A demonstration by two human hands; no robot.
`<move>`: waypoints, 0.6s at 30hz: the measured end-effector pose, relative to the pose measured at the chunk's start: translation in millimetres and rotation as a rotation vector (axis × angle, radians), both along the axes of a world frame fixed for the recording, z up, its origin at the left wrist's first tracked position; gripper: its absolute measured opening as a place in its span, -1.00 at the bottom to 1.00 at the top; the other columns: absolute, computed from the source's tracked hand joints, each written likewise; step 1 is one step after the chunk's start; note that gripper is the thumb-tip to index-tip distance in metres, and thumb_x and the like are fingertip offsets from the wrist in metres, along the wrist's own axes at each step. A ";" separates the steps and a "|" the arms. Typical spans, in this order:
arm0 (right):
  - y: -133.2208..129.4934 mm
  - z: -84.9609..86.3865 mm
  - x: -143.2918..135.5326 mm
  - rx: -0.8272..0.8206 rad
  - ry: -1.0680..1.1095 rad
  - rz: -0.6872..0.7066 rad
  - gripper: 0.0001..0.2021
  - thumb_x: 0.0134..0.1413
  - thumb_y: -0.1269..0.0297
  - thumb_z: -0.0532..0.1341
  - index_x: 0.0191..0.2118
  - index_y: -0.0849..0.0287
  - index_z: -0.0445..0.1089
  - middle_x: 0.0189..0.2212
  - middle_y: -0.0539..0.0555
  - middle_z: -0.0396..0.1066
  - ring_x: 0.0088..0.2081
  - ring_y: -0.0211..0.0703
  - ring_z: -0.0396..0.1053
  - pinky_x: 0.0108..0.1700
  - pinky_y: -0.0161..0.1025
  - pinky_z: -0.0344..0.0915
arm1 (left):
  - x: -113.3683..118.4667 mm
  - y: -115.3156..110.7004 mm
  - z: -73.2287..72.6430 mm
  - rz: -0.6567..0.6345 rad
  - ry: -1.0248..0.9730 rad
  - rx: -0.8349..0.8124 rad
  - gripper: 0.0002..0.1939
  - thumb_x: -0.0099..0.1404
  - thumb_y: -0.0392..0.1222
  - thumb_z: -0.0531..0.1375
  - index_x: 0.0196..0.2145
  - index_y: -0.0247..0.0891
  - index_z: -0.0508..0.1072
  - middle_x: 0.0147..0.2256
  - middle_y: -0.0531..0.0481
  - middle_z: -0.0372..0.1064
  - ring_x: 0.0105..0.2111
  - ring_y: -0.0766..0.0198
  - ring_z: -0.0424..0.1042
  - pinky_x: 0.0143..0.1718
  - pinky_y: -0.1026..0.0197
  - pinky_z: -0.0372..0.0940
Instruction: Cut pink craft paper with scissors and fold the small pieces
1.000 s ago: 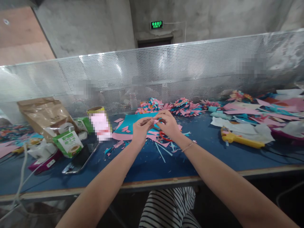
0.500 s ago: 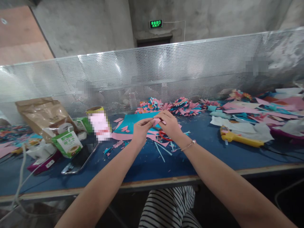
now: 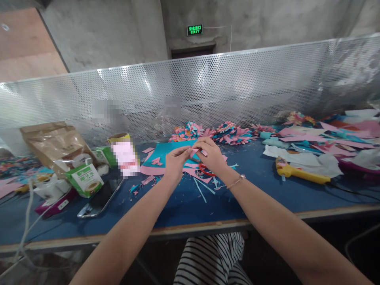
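Note:
Between my two hands is a small pink piece of paper point(image 3: 194, 152), pinched from both sides above the table. The fingertips of my left hand point(image 3: 177, 160) grip its left side, and my right hand point(image 3: 209, 154) closes on its right, partly covering it. Under and behind the hands lies a blue sheet point(image 3: 166, 152) with pink sheets point(image 3: 151, 170) at its near edge. Red-handled scissors point(image 3: 205, 170) rest just below my right hand, partly hidden by it. Thin blue and pink scraps point(image 3: 204, 190) are scattered around them.
Pink and blue paper flowers point(image 3: 227, 132) are heaped at the back against a perforated metal screen point(image 3: 237, 83). To the right lies a yellow glue gun point(image 3: 303, 174) with a cord. At left stand a brown bag point(image 3: 56, 144), a green-white packet point(image 3: 84, 180) and a phone point(image 3: 101, 200).
Both hands stay in nearly the same place. The pink paper has turned slightly between the fingers.

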State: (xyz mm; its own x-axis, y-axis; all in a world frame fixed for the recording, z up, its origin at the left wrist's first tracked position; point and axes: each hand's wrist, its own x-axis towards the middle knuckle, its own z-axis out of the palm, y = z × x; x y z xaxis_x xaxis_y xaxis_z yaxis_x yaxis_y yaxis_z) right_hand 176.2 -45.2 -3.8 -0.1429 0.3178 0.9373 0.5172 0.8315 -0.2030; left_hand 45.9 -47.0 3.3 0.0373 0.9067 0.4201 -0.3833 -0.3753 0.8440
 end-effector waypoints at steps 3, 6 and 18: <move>-1.6 1.1 -1.5 -0.015 0.030 0.016 -0.83 -0.07 0.48 0.08 -0.35 0.11 0.34 -0.30 0.06 0.27 -0.19 -0.18 0.24 -0.10 -0.13 0.22 | 0.4 -0.1 1.6 -0.035 -0.072 -0.012 -0.81 -0.21 -0.26 0.32 -0.52 -0.30 0.47 -0.52 0.03 0.41 -0.46 0.38 0.36 -0.31 0.24 0.28; -2.8 1.9 -3.1 -0.037 0.085 0.021 -0.83 -0.11 0.49 0.10 -0.38 0.12 0.36 -0.31 0.05 0.27 -0.20 -0.18 0.24 -0.09 -0.12 0.22 | 0.7 -0.5 2.5 -0.066 -0.118 -0.010 -0.83 -0.22 -0.28 0.32 -0.54 -0.29 0.47 -0.53 0.04 0.40 -0.48 0.40 0.36 -0.33 0.27 0.27; -2.4 3.0 -5.2 -0.214 0.249 0.103 -0.85 -0.18 0.51 0.12 -0.45 0.17 0.37 -0.31 0.07 0.21 -0.22 -0.21 0.24 -0.24 -0.23 0.28 | -3.1 3.7 -1.5 0.002 0.050 0.123 -0.86 -0.11 -0.23 0.27 -0.49 -0.28 0.46 -0.54 0.05 0.37 -0.50 0.41 0.32 -0.39 0.29 0.27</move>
